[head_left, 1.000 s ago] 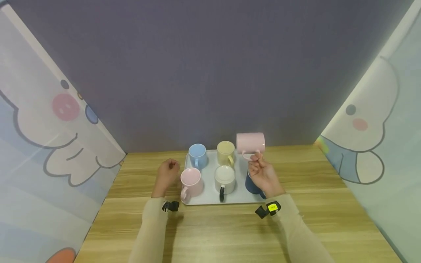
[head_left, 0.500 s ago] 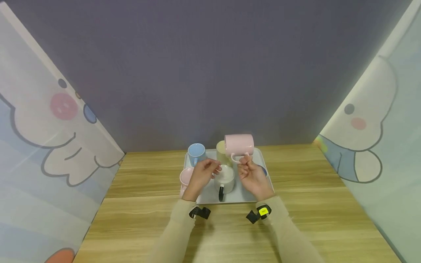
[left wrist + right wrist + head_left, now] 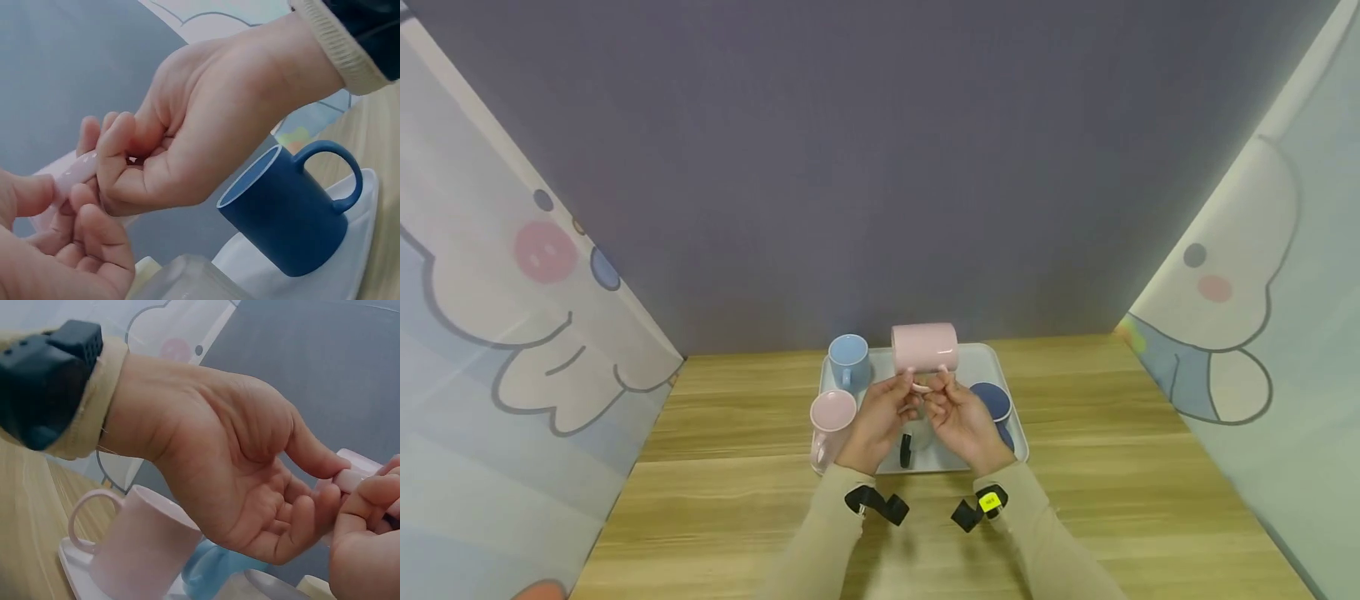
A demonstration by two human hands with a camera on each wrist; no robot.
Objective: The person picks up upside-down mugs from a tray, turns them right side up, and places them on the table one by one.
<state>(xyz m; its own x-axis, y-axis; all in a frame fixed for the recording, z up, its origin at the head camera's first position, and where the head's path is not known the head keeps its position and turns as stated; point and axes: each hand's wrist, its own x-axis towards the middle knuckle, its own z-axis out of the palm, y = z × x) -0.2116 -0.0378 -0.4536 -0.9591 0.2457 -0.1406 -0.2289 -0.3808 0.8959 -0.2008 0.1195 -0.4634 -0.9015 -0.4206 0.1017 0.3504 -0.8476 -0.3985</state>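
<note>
A pink mug (image 3: 925, 346) is held on its side above the tray, its handle pointing down toward both hands. My left hand (image 3: 876, 429) pinches the left part of that handle (image 3: 74, 176) between thumb and forefinger. On the handle's right part, my right hand (image 3: 966, 425) pinches with thumb and curled forefinger. Beneath the hands stands a white mug, mostly covered, its black handle (image 3: 906, 450) showing. A pale yellow mug (image 3: 315, 587) is nearly hidden behind the lifted mug and hands.
The white tray (image 3: 981, 358) lies on a wooden table (image 3: 737, 417) near the grey back wall. Upright on its left side are a light blue mug (image 3: 850, 362) and another pink mug (image 3: 832, 417). A dark blue mug (image 3: 992, 404) stands at its right.
My left hand has come in from left of the tray and taken hold of the mug's handle. The right hand has carried the pink mug leftward and a little lower.
</note>
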